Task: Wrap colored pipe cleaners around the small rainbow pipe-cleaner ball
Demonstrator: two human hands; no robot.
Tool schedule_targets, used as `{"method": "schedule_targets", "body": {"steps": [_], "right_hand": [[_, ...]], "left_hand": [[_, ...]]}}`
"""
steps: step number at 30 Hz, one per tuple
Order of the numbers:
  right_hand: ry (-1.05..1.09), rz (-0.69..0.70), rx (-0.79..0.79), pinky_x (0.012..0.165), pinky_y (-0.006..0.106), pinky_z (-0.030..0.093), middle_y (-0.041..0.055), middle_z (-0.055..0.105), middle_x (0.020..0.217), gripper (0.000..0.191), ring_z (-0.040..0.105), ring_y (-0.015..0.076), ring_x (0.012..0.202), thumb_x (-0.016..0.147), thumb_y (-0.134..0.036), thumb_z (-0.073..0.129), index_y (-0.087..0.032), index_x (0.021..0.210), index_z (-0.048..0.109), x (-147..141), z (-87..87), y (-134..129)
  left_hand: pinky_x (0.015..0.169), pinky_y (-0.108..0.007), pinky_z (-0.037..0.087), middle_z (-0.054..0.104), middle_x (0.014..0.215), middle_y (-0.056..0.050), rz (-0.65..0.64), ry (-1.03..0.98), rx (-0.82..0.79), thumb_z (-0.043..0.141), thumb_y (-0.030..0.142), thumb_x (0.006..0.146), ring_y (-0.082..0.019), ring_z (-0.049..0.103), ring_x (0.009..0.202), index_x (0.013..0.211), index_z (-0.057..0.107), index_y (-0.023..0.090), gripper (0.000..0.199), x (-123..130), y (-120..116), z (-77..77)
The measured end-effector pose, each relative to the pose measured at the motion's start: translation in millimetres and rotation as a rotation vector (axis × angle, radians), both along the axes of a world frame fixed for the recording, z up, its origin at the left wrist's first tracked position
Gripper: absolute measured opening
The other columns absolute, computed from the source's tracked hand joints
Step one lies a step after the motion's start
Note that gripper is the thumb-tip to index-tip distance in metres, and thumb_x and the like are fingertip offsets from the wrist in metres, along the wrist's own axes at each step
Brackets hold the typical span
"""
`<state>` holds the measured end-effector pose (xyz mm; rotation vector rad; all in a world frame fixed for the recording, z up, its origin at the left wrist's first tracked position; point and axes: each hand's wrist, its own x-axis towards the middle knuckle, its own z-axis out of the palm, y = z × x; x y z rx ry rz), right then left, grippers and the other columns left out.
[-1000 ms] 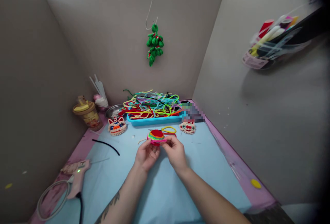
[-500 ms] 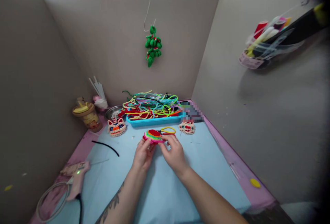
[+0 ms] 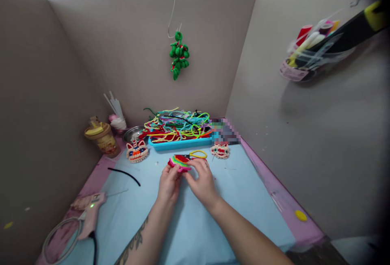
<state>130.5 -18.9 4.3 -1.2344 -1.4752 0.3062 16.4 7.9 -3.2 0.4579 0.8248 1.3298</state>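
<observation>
A small rainbow-striped piece (image 3: 180, 162) with a red middle and a pink edge is held up over the blue mat, near the centre. My left hand (image 3: 169, 181) grips its lower left side between thumb and fingers. On the right side, my right hand (image 3: 201, 179) pinches the piece's edge, its fingertips partly over it. Just behind the piece lie scissors (image 3: 198, 154) with yellow handles on the mat. The underside of the piece is hidden by my fingers.
A blue tray (image 3: 183, 145) heaped with coloured strands stands behind. Lion-face pieces (image 3: 137, 151) flank it. A pink glue gun (image 3: 93, 214) and black strip (image 3: 124, 175) lie left. A cup (image 3: 103, 141) and metal bowl (image 3: 133, 133) stand back left; a holder (image 3: 294, 72) hangs right.
The striped piece has turned and tilted a little in my hands, so its stripes now slope down to the right. My right hand has shifted slightly left along it.
</observation>
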Motion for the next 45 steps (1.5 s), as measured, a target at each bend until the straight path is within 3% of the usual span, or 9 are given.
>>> {"method": "schedule_targets", "body": {"steps": [5,11,15,20,23,27,33,38,45], "right_hand": [[-0.141,0.095,0.095,0.078,0.036,0.045,0.0051,0.064,0.080,0.012,0.056,0.0206,0.080,0.084,-0.016,0.057,-0.021,0.086,0.067,-3,-1.7,-2],[0.219,0.294,0.105,0.067,0.030,0.045,0.0018,0.062,0.074,0.009,0.056,0.0166,0.072,0.085,-0.019,0.060,-0.022,0.077,0.064,0,5.8,-3],[0.322,0.422,0.077,0.072,0.032,0.046,0.0030,0.062,0.077,0.011,0.058,0.0177,0.076,0.083,-0.028,0.063,-0.022,0.075,0.066,10,11.8,-7],[0.518,0.352,-0.177,0.062,0.029,0.042,0.0036,0.061,0.073,0.037,0.053,0.0164,0.067,0.086,-0.052,0.052,-0.019,0.085,0.068,14,-1.9,4],[0.674,0.259,-0.416,0.056,0.025,0.037,0.0000,0.058,0.063,0.032,0.048,0.0133,0.059,0.073,-0.049,0.069,-0.017,0.072,0.067,9,-12.7,14],[1.065,0.406,-0.709,0.047,0.021,0.033,-0.0003,0.063,0.067,0.030,0.049,0.0099,0.053,0.065,-0.039,0.079,-0.018,0.084,0.068,0,-15.0,17],[1.466,0.654,-0.610,0.068,0.026,0.049,0.0029,0.071,0.093,0.029,0.065,0.0163,0.083,0.066,-0.026,0.079,-0.021,0.091,0.065,-5,-11.2,14],[1.468,0.536,-0.601,0.065,0.027,0.049,0.0003,0.070,0.083,0.031,0.065,0.0153,0.073,0.062,-0.023,0.081,-0.020,0.086,0.062,-3,-18.3,21],[1.401,0.363,-0.600,0.049,0.020,0.040,-0.0037,0.066,0.068,0.043,0.060,0.0113,0.057,0.054,-0.027,0.085,-0.022,0.084,0.055,10,-15.9,26]], "left_hand": [[0.065,-0.021,0.047,0.068,0.069,0.002,0.069,0.129,0.137,0.081,0.025,0.060,-0.010,0.063,0.062,0.084,0.058,0.016,0.035,4,-2,-2.9],[0.060,-0.020,0.045,0.066,0.064,0.003,0.114,0.129,0.057,0.081,0.024,0.059,-0.009,0.060,0.057,0.079,0.058,0.015,0.031,3,2,-5.8],[0.060,-0.021,0.047,0.067,0.065,0.001,0.110,0.043,-0.055,0.081,0.025,0.057,-0.011,0.061,0.059,0.076,0.060,0.015,0.030,-3,7,-4.2],[0.068,-0.024,0.049,0.071,0.076,-0.002,0.084,0.067,0.027,0.083,0.027,0.057,-0.013,0.065,0.068,0.087,0.063,0.015,0.038,-6,6,2.1],[0.075,-0.026,0.049,0.072,0.081,-0.003,0.068,0.103,0.113,0.083,0.026,0.058,-0.014,0.067,0.073,0.090,0.063,0.016,0.039,-3,2,5.3],[0.083,-0.028,0.048,0.073,0.089,-0.004,0.038,0.078,0.162,0.082,0.025,0.060,-0.015,0.068,0.082,0.095,0.065,0.017,0.041,3,-1,3.7],[0.087,-0.032,0.048,0.074,0.094,-0.008,-0.009,0.164,0.212,0.082,0.024,0.060,-0.020,0.068,0.088,0.094,0.068,0.014,0.037,10,-4,-0.8],[0.084,-0.032,0.048,0.074,0.095,-0.010,-0.059,0.311,0.193,0.084,0.023,0.055,-0.023,0.066,0.092,0.093,0.070,0.013,0.041,10,-6,-1.5],[0.079,-0.034,0.050,0.070,0.097,-0.013,-0.313,-0.119,-0.107,0.065,0.063,0.069,-0.022,0.066,0.086,0.096,0.067,0.014,0.055,-3,2,-3.2]]}}
